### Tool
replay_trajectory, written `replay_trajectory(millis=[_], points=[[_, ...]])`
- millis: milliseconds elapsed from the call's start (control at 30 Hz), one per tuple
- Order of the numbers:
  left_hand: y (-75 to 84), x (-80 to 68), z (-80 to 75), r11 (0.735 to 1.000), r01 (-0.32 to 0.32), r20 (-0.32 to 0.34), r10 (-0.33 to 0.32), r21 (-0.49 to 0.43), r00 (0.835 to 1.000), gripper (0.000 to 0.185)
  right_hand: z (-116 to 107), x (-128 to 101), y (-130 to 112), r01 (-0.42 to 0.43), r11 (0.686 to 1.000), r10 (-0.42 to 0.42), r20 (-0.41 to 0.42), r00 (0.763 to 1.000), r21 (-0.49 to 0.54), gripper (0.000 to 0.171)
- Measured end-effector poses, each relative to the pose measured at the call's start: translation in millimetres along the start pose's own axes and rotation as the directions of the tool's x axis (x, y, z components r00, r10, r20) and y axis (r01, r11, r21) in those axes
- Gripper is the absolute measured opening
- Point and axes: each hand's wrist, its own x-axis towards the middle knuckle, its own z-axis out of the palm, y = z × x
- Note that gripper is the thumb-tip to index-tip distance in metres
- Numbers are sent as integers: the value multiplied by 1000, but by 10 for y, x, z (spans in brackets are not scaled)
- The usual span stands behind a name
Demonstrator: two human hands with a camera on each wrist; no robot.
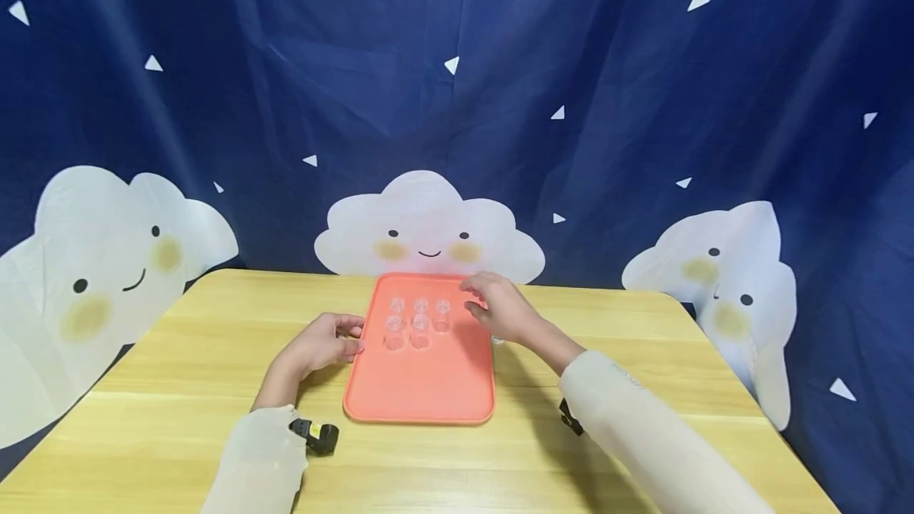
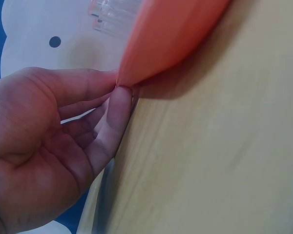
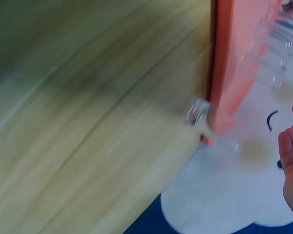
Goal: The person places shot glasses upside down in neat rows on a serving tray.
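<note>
Coral-orange plastic forms a rectangular tray (image 1: 421,387) lying flat in the middle of a pale wooden table (image 1: 178,387). On its far half stand five small clear cups (image 1: 419,322), three in a far row and two in a nearer row, close together.

The left hand (image 1: 321,346) rests on the table at the tray's left edge. In the left wrist view its thumb and fingers (image 2: 118,105) are loosely curled, with the fingertips touching the tray's rim; whether they actually pinch it cannot be told.

The right hand (image 1: 500,306) hovers over the tray's far right corner, just right of the cups, fingers bent and a little apart, holding nothing visible. Just beside the tray's right edge, under that hand, one more clear cup (image 3: 199,113) stands on the table.

Both arms wear pale sleeves. Behind the table hangs a dark blue curtain (image 1: 571,62) printed with smiling white clouds.
</note>
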Motion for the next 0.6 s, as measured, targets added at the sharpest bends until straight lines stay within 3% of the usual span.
replay_trajectory(millis=[300,600], points=[[-32,-7,11,1000,-9,-4,9,-2,1000,51,-137,-180,237,-42,999,42,9,999,4,25],[-24,-10,19,1000,-20,3,20,2,1000,50,-196,-369,361,-119,993,117,92,989,19,37]])
